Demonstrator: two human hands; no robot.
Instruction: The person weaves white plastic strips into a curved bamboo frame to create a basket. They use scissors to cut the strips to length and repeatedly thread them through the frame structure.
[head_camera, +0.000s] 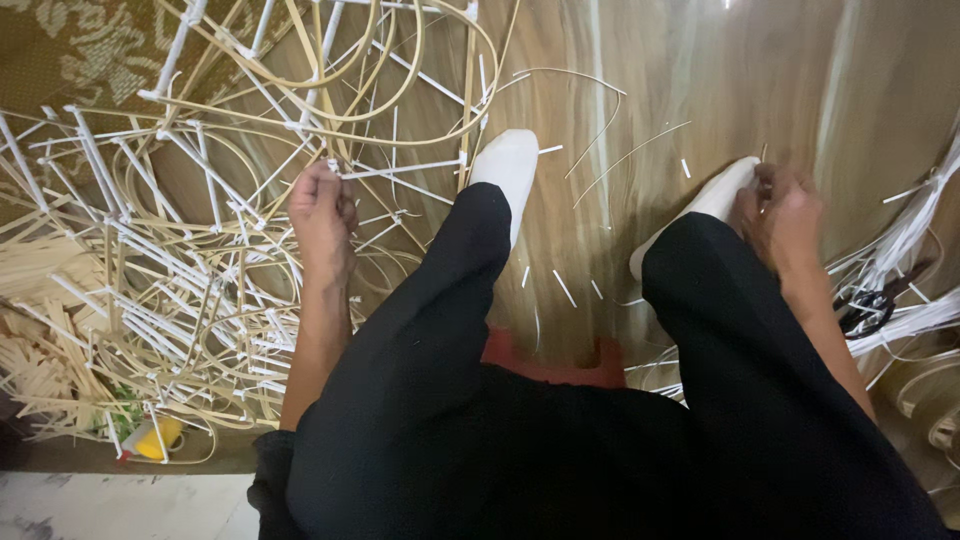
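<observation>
I sit on a low red seat (505, 350) and look down over my black trousers and white-socked feet. My left hand (320, 215) is closed on a white rod of a frame made of white rods and bent cane strips (300, 110), which lies on the floor at the upper left. My right hand (785, 220) is closed beside my right foot (715, 200), fingers curled on a thin pale cane strip; the strip itself is hard to make out.
More rod-and-cane frames (150, 290) are heaped at the left, with flat pale sticks (35, 350) beside them. A yellow object (155, 440) lies at the lower left. Black scissors (875, 305) rest among white strips (915, 250) at the right. Loose offcuts dot the wood floor.
</observation>
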